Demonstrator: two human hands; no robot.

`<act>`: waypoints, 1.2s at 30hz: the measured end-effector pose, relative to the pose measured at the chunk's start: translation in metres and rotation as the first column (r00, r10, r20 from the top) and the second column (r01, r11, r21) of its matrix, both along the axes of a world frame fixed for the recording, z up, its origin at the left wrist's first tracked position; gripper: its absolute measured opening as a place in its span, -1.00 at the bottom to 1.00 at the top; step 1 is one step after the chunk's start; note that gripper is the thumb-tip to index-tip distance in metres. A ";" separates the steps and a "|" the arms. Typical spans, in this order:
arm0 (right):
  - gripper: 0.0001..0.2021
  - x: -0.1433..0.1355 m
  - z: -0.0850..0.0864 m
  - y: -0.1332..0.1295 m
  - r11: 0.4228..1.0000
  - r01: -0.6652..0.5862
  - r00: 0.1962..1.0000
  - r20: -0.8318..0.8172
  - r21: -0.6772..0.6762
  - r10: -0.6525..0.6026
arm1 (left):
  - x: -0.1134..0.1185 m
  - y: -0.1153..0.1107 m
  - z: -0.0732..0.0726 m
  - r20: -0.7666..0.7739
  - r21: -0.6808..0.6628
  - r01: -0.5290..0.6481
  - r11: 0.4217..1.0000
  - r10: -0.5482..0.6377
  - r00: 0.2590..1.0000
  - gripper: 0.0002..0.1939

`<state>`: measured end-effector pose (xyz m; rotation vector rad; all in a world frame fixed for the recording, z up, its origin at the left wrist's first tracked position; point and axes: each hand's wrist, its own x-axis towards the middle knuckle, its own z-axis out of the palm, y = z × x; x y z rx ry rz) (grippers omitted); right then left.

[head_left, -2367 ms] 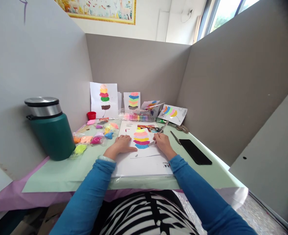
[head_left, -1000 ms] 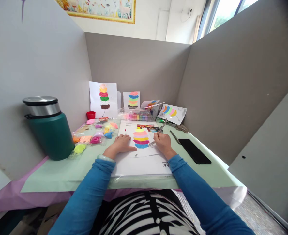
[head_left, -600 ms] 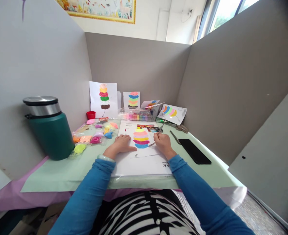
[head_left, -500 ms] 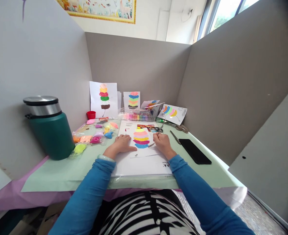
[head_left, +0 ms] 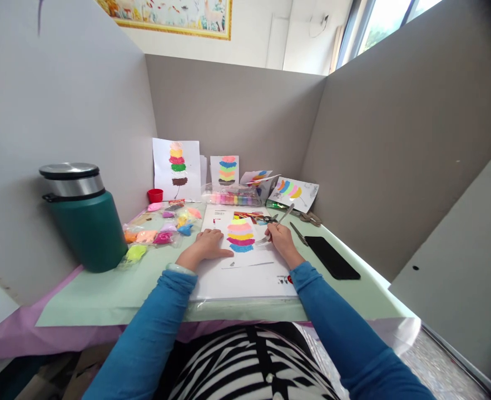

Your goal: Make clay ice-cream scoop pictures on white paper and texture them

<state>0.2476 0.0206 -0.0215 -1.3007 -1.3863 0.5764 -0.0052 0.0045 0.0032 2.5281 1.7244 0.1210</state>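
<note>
On the white sheet [head_left: 249,261] lies a stack of wavy clay bands [head_left: 241,235] in yellow, pink, lilac, magenta and blue. My left hand [head_left: 207,245] rests flat at the left edge of this sheet, fingers spread, thumb pointing toward the blue band. My right hand [head_left: 282,239] is closed around a metal fork [head_left: 287,213]. Its tines point left and sit just beside the right edge of the bands; whether they touch the clay I cannot tell. The handle sticks up past my hand to the upper right.
Bagged clay lumps [head_left: 164,238] lie to the left, near a red cup [head_left: 155,195] and a green flask [head_left: 87,222]. Right of my hand are a knife [head_left: 298,233] and a black phone [head_left: 332,258]. Scissors [head_left: 270,219] lie behind. Finished pictures [head_left: 176,169] lean on the partition.
My right hand has moved slightly right and turned, and the fork has tilted over, so its tines now show beside the bands. My left hand has stayed in place.
</note>
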 end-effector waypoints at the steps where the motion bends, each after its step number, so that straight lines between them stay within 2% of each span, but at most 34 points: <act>1: -0.69 0.000 -0.001 0.001 1.000 -0.020 1.000 0.003 -0.016 0.020 | 0.000 0.000 0.000 0.001 -0.001 -0.001 1.000 0.001 1.000 -0.22; 11: -0.64 -0.004 -0.007 0.001 0.989 -0.148 0.980 0.135 0.020 0.144 | 0.001 -0.001 0.002 -0.009 -0.005 -0.006 1.000 0.006 1.000 -0.23; 16: -0.65 -0.003 -0.005 0.000 0.991 -0.125 0.989 0.090 0.057 0.120 | 0.001 0.000 0.002 -0.024 -0.005 -0.005 1.000 0.004 1.000 -0.21; 23: -0.64 -0.006 -0.003 -0.001 0.990 -0.139 0.976 0.174 0.015 0.134 | 0.001 0.000 0.001 -0.023 -0.011 -0.014 1.000 0.013 1.000 -0.20; 26: -0.64 -0.006 -0.003 -0.001 0.990 -0.136 0.981 0.140 0.032 0.131 | 0.001 0.000 0.001 -0.021 -0.013 -0.014 1.000 0.014 1.000 -0.21; 29: -0.63 -0.005 -0.005 0.001 0.989 -0.138 0.985 0.109 0.046 0.133 | 0.001 0.000 0.001 -0.019 -0.016 -0.015 1.000 0.014 1.000 -0.21; 36: -0.65 -0.005 -0.012 0.008 0.991 -0.137 0.975 0.175 -0.001 0.135 | 0.001 0.001 0.000 -0.010 -0.012 -0.009 1.000 0.009 1.000 -0.19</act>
